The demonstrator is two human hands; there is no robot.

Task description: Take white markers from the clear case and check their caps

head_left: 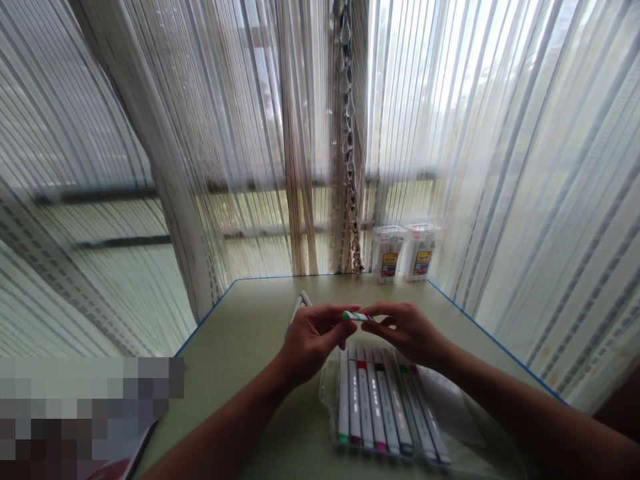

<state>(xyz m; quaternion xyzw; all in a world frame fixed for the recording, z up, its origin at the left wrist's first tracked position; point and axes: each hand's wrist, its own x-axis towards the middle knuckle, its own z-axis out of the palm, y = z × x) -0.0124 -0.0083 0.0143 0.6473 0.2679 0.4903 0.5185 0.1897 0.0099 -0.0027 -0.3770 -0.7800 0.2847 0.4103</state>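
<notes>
A white marker with green bands and a green end (356, 317) is held level above the table between both hands. My left hand (313, 340) pinches it near the green end, thumb and fingers closed. From the other side my right hand (405, 327) grips its opposite end with thumb and forefinger. Just below the hands lies a clear case of markers (327, 393), with several white markers (373, 407) side by side, their ends green, red, black and magenta. Beyond my left hand, a pair of white pens or markers (301, 301) rests on the table, partly hidden.
Two clear plastic boxes with yellow labels, one on the left (388, 257) and one on the right (421, 253), stand at the table's far right corner. The pale green table (225, 353) has a blue edge. Sheer striped curtains (240, 133) and a bead string (349, 120) hang behind it.
</notes>
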